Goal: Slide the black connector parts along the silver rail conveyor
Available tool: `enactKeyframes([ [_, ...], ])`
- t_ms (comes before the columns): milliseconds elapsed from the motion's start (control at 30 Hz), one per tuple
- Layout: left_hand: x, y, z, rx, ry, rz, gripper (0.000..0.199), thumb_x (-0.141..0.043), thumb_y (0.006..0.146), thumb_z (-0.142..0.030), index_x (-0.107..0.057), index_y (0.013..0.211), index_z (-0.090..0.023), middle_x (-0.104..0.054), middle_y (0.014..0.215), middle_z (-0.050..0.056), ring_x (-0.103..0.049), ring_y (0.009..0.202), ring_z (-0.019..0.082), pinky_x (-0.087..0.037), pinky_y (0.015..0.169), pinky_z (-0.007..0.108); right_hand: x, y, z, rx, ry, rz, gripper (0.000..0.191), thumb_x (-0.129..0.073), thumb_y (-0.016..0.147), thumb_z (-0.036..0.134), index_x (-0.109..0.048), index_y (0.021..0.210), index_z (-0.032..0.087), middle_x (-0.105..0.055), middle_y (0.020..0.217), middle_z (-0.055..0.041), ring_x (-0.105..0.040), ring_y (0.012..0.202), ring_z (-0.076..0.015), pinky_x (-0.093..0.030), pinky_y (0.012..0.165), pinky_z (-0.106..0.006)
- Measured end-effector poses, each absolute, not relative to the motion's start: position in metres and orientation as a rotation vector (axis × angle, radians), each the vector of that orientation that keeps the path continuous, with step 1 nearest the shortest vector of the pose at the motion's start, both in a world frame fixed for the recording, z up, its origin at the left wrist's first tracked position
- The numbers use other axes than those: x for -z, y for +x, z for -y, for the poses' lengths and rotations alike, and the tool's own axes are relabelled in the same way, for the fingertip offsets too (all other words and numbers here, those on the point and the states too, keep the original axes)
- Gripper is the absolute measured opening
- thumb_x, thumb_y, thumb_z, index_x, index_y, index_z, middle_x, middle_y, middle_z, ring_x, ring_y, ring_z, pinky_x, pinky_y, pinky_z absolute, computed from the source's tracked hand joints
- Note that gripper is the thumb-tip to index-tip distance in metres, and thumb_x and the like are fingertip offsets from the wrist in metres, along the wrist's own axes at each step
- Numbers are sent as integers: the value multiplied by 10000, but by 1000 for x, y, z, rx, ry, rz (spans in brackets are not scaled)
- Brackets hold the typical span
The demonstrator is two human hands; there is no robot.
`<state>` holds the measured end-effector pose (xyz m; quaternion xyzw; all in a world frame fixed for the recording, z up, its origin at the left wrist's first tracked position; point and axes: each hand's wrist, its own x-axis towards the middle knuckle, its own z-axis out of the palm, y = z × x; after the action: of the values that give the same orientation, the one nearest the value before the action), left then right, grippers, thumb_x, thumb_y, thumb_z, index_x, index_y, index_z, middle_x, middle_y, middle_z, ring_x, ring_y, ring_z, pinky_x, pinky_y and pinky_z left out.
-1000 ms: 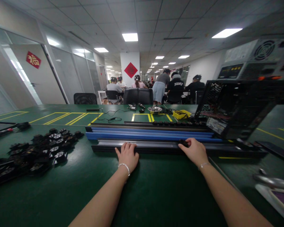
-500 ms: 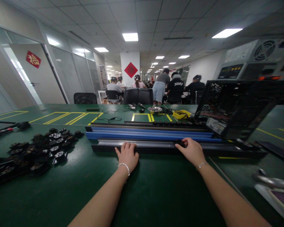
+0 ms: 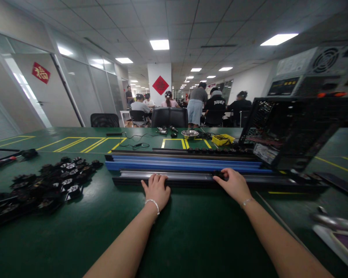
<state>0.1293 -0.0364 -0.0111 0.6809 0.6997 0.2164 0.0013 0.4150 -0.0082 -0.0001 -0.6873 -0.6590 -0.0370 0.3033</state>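
Note:
A long black rail with a shiny groove lies across the green table. My left hand rests with spread fingers on the front edge of this rail, holding nothing. Further right, my right hand pinches a small black part at the groove. Its thumb and fingers partly cover the part. Directly behind the rail lies a blue rail, with a dark strip and a row of small black parts behind it.
Many black parts are heaped on the left, near a red-handled tool. An open computer case stands at the right. Behind the rails are a metal bowl, a yellow tray and cables. People sit and stand in the background.
My right hand has slid slightly left along the rail with the small black part. My left hand has stayed in place. Another person now shows in the far left background.

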Motion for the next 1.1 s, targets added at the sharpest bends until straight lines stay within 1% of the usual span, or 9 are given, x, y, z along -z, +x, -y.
enactKeyframes([
  [200,10,130,37,-674,2112,-2193,359,-438,749,-252,-519,1097,-290,-499,1241,42,-264,1270,244,-82,1023,640,-2,412,10,83,-1801,1765,387,-532,686,525,-552,884,193,-593,806,-48,-547,801,-214,-395,735,-334],
  [667,17,127,33,-773,2140,-2158,340,-444,737,-252,-529,1063,-299,-526,1199,31,-291,1251,249,-84,997,672,-3,408,11,0,-1729,1853,367,-538,716,474,-571,945,188,-616,870,-56,-541,884,-217,-404,785,-339],
  [1100,19,127,33,-785,2141,-2159,339,-439,731,-244,-524,1056,-292,-522,1202,30,-297,1247,242,-78,995,674,-2,404,12,-1,-1655,1901,379,-530,735,456,-586,973,167,-626,896,-67,-534,905,-218,-412,805,-346],
])
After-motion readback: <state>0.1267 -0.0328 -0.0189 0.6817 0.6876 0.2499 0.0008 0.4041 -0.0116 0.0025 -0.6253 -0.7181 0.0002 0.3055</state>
